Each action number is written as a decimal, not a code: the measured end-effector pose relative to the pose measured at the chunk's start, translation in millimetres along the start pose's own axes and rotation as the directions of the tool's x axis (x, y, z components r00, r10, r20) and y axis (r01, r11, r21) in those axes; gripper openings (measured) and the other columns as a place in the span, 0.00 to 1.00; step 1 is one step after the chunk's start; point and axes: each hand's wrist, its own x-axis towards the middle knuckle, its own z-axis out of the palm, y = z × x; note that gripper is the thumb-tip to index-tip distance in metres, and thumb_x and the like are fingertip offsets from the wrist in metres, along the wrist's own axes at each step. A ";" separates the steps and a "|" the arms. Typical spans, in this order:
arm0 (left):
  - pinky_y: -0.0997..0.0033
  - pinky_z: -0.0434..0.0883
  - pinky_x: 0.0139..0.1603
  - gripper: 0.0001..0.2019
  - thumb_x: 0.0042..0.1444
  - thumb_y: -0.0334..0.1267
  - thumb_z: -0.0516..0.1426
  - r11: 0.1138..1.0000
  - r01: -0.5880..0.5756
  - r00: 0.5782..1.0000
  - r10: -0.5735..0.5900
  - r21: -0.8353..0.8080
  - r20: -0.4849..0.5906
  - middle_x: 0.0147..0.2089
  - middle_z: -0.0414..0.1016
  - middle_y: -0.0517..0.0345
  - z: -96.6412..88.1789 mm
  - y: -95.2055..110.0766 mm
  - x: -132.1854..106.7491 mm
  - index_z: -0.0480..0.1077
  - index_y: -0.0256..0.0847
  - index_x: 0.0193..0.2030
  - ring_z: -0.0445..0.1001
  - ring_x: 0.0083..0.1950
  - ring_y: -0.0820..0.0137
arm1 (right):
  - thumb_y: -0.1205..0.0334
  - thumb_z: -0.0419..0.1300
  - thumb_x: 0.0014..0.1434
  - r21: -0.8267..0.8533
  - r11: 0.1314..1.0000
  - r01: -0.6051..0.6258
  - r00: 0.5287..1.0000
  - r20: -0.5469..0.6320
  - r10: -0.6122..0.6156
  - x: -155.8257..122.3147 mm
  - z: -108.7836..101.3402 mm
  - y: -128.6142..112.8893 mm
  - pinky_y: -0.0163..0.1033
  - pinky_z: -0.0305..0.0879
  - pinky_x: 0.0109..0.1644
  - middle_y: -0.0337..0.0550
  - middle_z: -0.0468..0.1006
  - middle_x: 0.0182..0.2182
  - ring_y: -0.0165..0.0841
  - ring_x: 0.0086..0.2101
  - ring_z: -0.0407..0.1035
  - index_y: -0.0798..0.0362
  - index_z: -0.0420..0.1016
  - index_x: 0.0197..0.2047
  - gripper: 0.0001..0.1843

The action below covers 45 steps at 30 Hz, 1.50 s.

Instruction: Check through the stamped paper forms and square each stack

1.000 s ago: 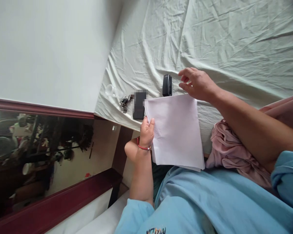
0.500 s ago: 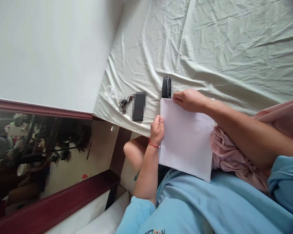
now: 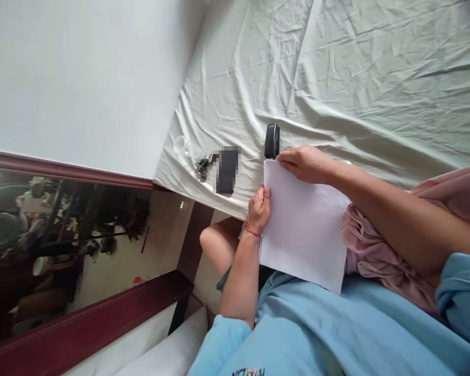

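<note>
A stack of white paper (image 3: 303,230) rests over my lap, its lower edge against my blue shirt. My left hand (image 3: 260,208) grips the stack's left edge, thumb on top, with a red string around the wrist. At the far edge, near the upper left corner, my right hand (image 3: 303,163) pinches the paper with its fingers closed. Just beyond that corner a black stapler (image 3: 272,140) lies on the pale green sheet (image 3: 337,78); its near end comes right up to the paper's edge.
Left of the stapler are a dark pixelated object (image 3: 226,169), a bunch of keys (image 3: 203,167) and a clear plastic cup (image 3: 183,145). Pink cloth (image 3: 368,235) bunches by my right arm. A dark red wooden rail (image 3: 102,313) runs at lower left.
The view has shifted slightly, so the things on the bed appear a little further right. Both hands keep their hold on the paper, with only slight movement.
</note>
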 end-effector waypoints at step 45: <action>0.64 0.72 0.41 0.33 0.71 0.75 0.49 0.997 -0.045 0.999 0.045 -0.065 0.002 0.35 0.75 0.56 -2.2 0.5 -2.1 0.72 0.45 0.39 0.73 0.36 0.65 | 0.61 0.58 0.74 -0.181 0.980 0.078 0.973 -0.199 -0.114 3.1 1.5 -1.0 0.52 0.60 0.52 0.54 0.78 0.41 0.49 0.48 0.65 0.52 0.86 0.38 0.16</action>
